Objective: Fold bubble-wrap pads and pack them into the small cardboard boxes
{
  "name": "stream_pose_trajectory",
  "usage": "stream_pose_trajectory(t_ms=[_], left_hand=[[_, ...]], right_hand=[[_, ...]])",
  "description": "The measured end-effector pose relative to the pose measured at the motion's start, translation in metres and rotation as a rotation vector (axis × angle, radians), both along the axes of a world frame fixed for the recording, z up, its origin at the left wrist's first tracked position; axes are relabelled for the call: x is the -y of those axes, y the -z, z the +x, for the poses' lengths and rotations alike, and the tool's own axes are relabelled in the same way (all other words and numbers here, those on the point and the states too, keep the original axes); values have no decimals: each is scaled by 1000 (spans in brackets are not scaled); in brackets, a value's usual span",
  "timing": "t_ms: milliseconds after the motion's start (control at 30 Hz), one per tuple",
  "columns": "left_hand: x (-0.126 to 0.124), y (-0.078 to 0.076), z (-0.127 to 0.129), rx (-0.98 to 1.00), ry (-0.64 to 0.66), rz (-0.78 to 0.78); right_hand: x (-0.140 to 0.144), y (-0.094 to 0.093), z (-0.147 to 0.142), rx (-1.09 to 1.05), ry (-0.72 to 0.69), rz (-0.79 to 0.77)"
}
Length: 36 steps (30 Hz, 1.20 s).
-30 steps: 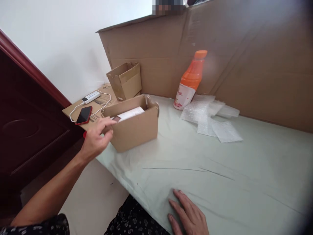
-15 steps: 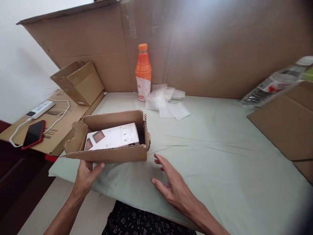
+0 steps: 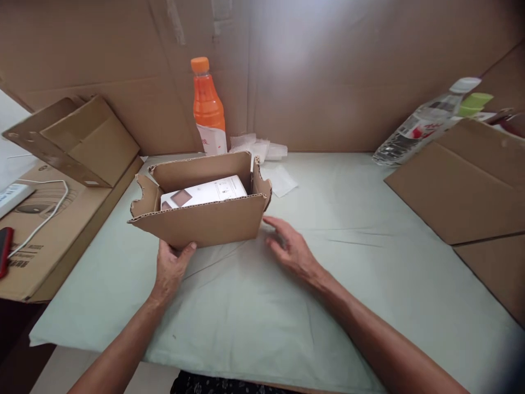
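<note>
An open-topped cardboard box (image 3: 205,221) with ragged cut edges stands in front of me, tipped a little. Inside it lies a white printed carton (image 3: 207,190) with brown squares on its face. My left hand (image 3: 172,268) grips the box's lower front edge near its left end, thumb in front and fingers hidden underneath. By the lower right corner of the box is my right hand (image 3: 289,246), its thumb and fingers apart. Its index fingertip is at the corner; I cannot tell whether it touches.
Behind the box stand an orange bottle (image 3: 208,106) and white bubble-wrap pieces (image 3: 283,182). At right, a clear bottle (image 3: 422,128) leans by a cardboard box (image 3: 459,180). Another cardboard box (image 3: 94,142), a white cable (image 3: 53,210) and a red-edged phone (image 3: 5,249) are at left.
The box has shifted right and away from me in my left hand, now partly covering the bottle's base and the bubble wrap. My right hand has come closer to its corner. The view has turned right.
</note>
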<state>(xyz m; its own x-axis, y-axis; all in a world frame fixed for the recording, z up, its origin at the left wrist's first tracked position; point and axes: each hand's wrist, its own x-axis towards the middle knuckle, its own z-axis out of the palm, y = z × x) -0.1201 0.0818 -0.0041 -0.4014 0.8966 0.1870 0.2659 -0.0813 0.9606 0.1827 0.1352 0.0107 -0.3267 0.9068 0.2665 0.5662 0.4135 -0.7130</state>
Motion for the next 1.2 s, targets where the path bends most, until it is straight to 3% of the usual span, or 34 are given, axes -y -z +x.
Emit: stream_pose_trajectory(t_ms=[100, 200, 300, 433, 567, 633, 733, 867, 1033, 1133, 1200], left_hand=[[0, 12, 6, -61, 9, -33], [3, 16, 6, -115, -15, -65], [4, 15, 6, -115, -39, -98], [3, 15, 5, -123, -45, -114], [4, 17, 3, -139, -31, -112], [4, 17, 2, -141, -34, -120], [3, 13, 4, -136, -8, -86], [2, 8, 6, -179, -6, -46], [3, 5, 6, -202, -2, -49], [7, 0, 6, -203, 12, -79], [9, -4, 5, -228, 12, -96]], right_hand=[[-44, 11, 21, 185, 166, 144], [-83, 17, 30, 346, 204, 131], [-106, 22, 34, 345, 229, 103], [-98, 24, 47, 197, 413, 186], [-43, 6, 64, 156, 451, 326], [-2, -9, 69, 176, 391, 423], [58, -28, 65, 180, 194, 521], [111, -36, 38, 130, -146, 356], [126, -33, -15, 86, -452, 70], [123, -39, -30, 17, -652, -20], [115, -45, -27, -57, -589, 15]])
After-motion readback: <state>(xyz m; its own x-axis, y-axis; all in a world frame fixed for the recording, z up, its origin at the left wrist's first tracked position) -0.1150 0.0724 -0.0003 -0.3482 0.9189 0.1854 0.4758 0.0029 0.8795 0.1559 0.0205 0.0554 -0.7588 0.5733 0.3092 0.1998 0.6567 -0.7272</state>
